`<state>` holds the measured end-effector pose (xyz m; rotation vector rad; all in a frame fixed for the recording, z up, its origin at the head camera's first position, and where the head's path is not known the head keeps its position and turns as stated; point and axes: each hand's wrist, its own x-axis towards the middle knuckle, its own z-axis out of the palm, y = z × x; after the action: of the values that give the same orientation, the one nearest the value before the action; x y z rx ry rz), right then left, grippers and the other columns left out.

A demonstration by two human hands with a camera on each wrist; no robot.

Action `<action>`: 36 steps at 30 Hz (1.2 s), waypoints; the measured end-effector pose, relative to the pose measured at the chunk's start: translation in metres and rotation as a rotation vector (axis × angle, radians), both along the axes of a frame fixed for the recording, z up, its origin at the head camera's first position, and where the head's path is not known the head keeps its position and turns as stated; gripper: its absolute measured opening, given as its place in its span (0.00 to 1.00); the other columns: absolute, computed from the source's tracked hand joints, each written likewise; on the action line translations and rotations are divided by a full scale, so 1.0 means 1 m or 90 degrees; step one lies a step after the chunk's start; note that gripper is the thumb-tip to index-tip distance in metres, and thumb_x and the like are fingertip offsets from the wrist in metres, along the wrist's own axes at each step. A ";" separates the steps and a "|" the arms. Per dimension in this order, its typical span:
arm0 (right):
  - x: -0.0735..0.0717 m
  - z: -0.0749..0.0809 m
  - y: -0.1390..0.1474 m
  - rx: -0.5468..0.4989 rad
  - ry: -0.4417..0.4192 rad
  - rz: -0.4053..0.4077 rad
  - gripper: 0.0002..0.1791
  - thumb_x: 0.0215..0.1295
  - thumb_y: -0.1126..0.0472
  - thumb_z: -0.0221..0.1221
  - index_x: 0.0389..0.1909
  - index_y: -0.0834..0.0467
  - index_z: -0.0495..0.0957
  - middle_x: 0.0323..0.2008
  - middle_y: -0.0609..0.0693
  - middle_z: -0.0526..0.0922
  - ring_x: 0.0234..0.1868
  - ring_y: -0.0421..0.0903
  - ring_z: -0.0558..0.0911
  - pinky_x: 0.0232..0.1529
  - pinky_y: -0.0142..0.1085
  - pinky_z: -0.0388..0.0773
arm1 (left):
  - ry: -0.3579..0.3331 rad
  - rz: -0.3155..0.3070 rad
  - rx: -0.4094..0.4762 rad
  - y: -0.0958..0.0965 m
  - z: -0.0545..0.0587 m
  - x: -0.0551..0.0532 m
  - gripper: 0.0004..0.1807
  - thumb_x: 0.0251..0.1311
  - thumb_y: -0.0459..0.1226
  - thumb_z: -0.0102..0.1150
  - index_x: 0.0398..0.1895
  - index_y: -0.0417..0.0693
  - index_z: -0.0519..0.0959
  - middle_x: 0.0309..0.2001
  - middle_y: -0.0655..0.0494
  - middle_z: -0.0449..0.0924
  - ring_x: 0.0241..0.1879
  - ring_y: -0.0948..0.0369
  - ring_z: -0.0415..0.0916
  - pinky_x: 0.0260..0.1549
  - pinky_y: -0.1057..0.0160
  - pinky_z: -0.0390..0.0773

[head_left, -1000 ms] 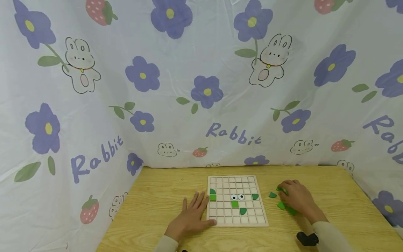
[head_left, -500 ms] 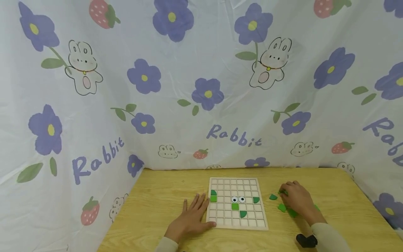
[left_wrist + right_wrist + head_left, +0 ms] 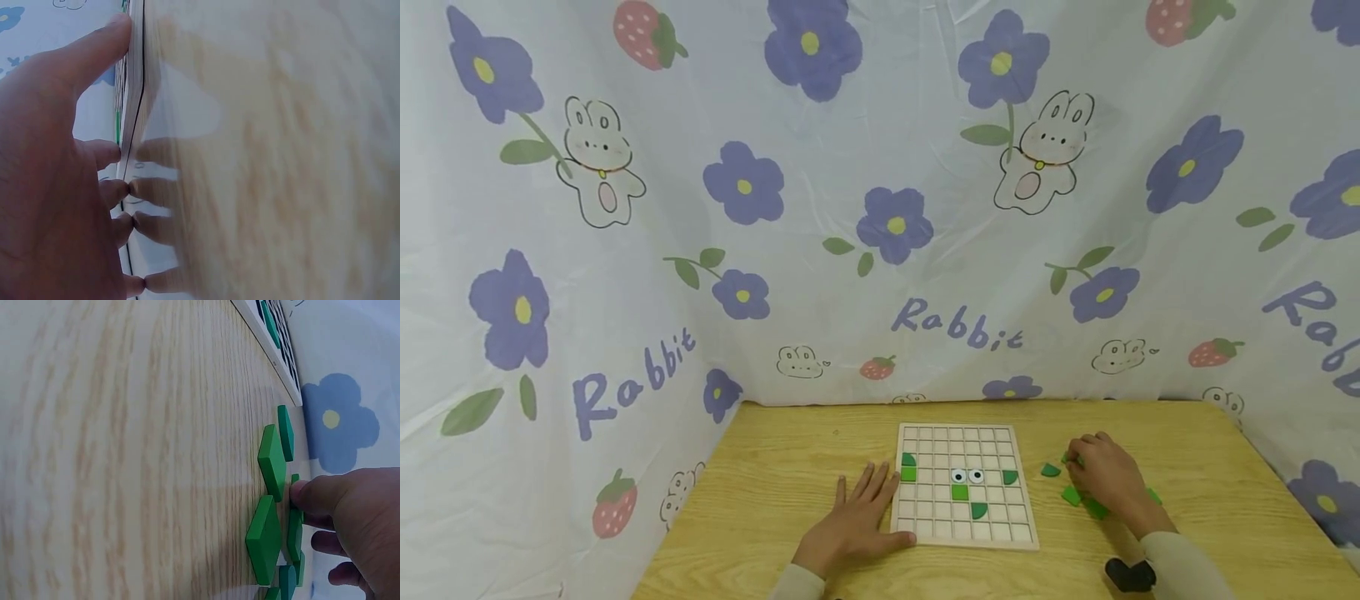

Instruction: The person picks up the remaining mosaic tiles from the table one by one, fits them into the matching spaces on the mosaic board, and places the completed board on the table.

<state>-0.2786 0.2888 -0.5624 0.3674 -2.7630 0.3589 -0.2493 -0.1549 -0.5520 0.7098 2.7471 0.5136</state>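
Note:
A pale wooden grid board [image 3: 925,527] lies on the table. Green squares, dark green quarter-round tiles and two googly-eye tiles [image 3: 967,476] sit in its cells. My left hand [image 3: 853,521] rests flat along the board's left edge, fingers spread, thumb at the near-left corner. Right of the board, my right hand [image 3: 1105,475] reaches down into a loose group of green tiles [image 3: 265,540]. Its thumb and fingers pinch a small green tile [image 3: 295,479], partly hidden by the thumb. A dark green quarter-round tile [image 3: 1051,470] lies apart, nearer the board.
The wooden table [image 3: 775,467] meets a white printed curtain [image 3: 820,275] at the back. Beneath the right forearm is a black strap-like object [image 3: 1129,575]. More light green tiles [image 3: 1071,496] lie under and beside the right hand.
The view has shifted slightly. My right hand has stayed over the tiles with small finger movement, and a green tile now shows right of its wrist. My left hand remains at the board.

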 end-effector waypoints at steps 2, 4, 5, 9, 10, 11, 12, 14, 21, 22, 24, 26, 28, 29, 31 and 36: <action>0.000 0.000 0.000 -0.008 -0.003 -0.002 0.05 0.63 0.65 0.73 0.33 0.55 0.86 0.34 0.48 0.86 0.33 0.42 0.73 0.31 0.40 0.78 | 0.000 0.001 0.001 0.000 0.001 0.001 0.58 0.68 0.72 0.54 0.89 0.51 0.48 0.89 0.47 0.39 0.87 0.41 0.36 0.77 0.22 0.34; 0.001 -0.001 0.000 -0.010 -0.004 -0.005 0.04 0.63 0.65 0.74 0.34 0.55 0.87 0.34 0.47 0.86 0.33 0.42 0.74 0.29 0.39 0.79 | -0.001 0.001 0.003 0.001 0.002 0.002 0.58 0.68 0.72 0.54 0.89 0.51 0.49 0.89 0.47 0.39 0.87 0.41 0.37 0.77 0.22 0.34; 0.001 -0.001 0.000 -0.010 -0.005 -0.008 0.04 0.63 0.64 0.74 0.34 0.54 0.87 0.34 0.47 0.86 0.32 0.43 0.76 0.29 0.39 0.79 | -0.002 0.002 0.003 0.001 0.002 0.003 0.58 0.68 0.72 0.54 0.89 0.51 0.49 0.89 0.47 0.39 0.87 0.41 0.36 0.77 0.22 0.34; 0.002 -0.002 0.000 -0.007 -0.006 -0.024 0.05 0.63 0.62 0.75 0.35 0.53 0.87 0.34 0.47 0.86 0.30 0.42 0.80 0.26 0.40 0.80 | -0.005 0.005 0.008 0.002 0.003 0.004 0.57 0.67 0.71 0.56 0.88 0.50 0.50 0.89 0.48 0.41 0.87 0.41 0.37 0.77 0.22 0.34; 0.003 -0.001 -0.001 -0.009 -0.005 -0.027 0.05 0.63 0.62 0.75 0.35 0.53 0.88 0.34 0.46 0.86 0.30 0.42 0.81 0.26 0.40 0.80 | -0.007 0.005 0.009 0.002 0.003 0.004 0.57 0.67 0.71 0.56 0.88 0.50 0.50 0.89 0.48 0.42 0.87 0.41 0.37 0.77 0.21 0.34; 0.003 -0.001 -0.001 -0.012 -0.006 -0.030 0.05 0.63 0.61 0.75 0.35 0.53 0.88 0.35 0.46 0.86 0.29 0.41 0.81 0.26 0.40 0.80 | -0.008 0.006 0.008 0.002 0.002 0.004 0.57 0.67 0.71 0.56 0.88 0.50 0.50 0.89 0.48 0.42 0.87 0.41 0.37 0.77 0.21 0.34; 0.004 0.000 -0.002 -0.016 -0.007 -0.029 0.05 0.63 0.61 0.75 0.36 0.53 0.88 0.35 0.46 0.86 0.29 0.41 0.80 0.26 0.40 0.79 | -0.008 0.006 0.008 0.002 0.002 0.004 0.57 0.67 0.71 0.56 0.88 0.50 0.50 0.89 0.48 0.42 0.87 0.41 0.37 0.77 0.21 0.34; 0.005 0.001 -0.003 -0.032 -0.009 -0.026 0.04 0.64 0.60 0.74 0.38 0.53 0.88 0.37 0.47 0.87 0.30 0.41 0.81 0.27 0.40 0.80 | -0.009 0.007 0.004 0.002 0.002 0.004 0.57 0.67 0.71 0.56 0.88 0.51 0.51 0.89 0.48 0.42 0.87 0.41 0.38 0.77 0.21 0.34; 0.004 0.005 -0.009 -0.092 -0.013 0.015 0.04 0.66 0.62 0.73 0.39 0.55 0.88 0.41 0.51 0.88 0.40 0.48 0.83 0.36 0.44 0.84 | -0.005 0.011 -0.007 0.001 0.002 0.003 0.57 0.67 0.71 0.56 0.88 0.51 0.51 0.89 0.48 0.43 0.87 0.41 0.38 0.76 0.20 0.33; 0.003 0.005 -0.010 -0.092 -0.006 0.020 0.04 0.65 0.62 0.73 0.38 0.55 0.88 0.41 0.51 0.88 0.40 0.48 0.82 0.37 0.44 0.83 | -0.005 0.010 -0.006 0.001 0.002 0.003 0.57 0.67 0.71 0.56 0.88 0.51 0.50 0.89 0.49 0.42 0.87 0.41 0.38 0.76 0.20 0.33; 0.003 0.005 -0.012 -0.089 0.006 0.029 0.05 0.65 0.63 0.74 0.38 0.56 0.87 0.41 0.52 0.88 0.40 0.47 0.81 0.37 0.43 0.83 | -0.005 0.009 -0.005 0.001 0.002 0.002 0.57 0.67 0.72 0.55 0.88 0.51 0.50 0.89 0.49 0.42 0.87 0.41 0.38 0.76 0.21 0.33; 0.002 0.004 -0.014 -0.085 0.021 0.035 0.05 0.64 0.64 0.74 0.38 0.56 0.87 0.41 0.52 0.87 0.40 0.48 0.82 0.37 0.43 0.83 | -0.007 0.008 -0.002 0.001 0.002 0.001 0.57 0.67 0.72 0.55 0.88 0.51 0.50 0.89 0.49 0.42 0.88 0.42 0.37 0.76 0.21 0.33; 0.002 0.004 -0.016 -0.088 0.029 0.042 0.06 0.63 0.65 0.74 0.38 0.57 0.87 0.41 0.53 0.87 0.42 0.50 0.83 0.38 0.43 0.84 | -0.009 0.007 0.001 0.001 0.002 0.001 0.57 0.67 0.72 0.55 0.88 0.51 0.50 0.89 0.49 0.42 0.88 0.42 0.37 0.76 0.21 0.33; 0.001 0.004 -0.017 -0.089 0.034 0.044 0.06 0.63 0.66 0.74 0.38 0.57 0.87 0.41 0.53 0.87 0.42 0.51 0.83 0.39 0.44 0.85 | -0.010 0.007 0.002 0.000 0.002 0.001 0.57 0.67 0.72 0.55 0.88 0.51 0.50 0.89 0.49 0.42 0.88 0.42 0.37 0.76 0.21 0.33; 0.001 0.004 -0.019 -0.095 0.045 0.052 0.07 0.61 0.68 0.74 0.37 0.57 0.87 0.41 0.53 0.86 0.44 0.53 0.84 0.40 0.46 0.86 | -0.011 0.006 0.003 0.000 0.002 0.001 0.57 0.67 0.72 0.55 0.88 0.51 0.50 0.89 0.49 0.42 0.88 0.42 0.37 0.76 0.21 0.33; 0.001 0.004 -0.025 -0.099 0.092 0.076 0.10 0.57 0.71 0.76 0.36 0.56 0.86 0.40 0.51 0.85 0.42 0.52 0.83 0.37 0.44 0.85 | -0.012 0.002 0.004 0.000 0.002 0.001 0.57 0.68 0.72 0.54 0.89 0.52 0.49 0.89 0.49 0.41 0.88 0.41 0.36 0.76 0.20 0.33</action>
<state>-0.2780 0.2640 -0.5588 0.4999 -2.5588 0.5505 -0.2480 -0.1554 -0.5503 0.6985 2.7303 0.5271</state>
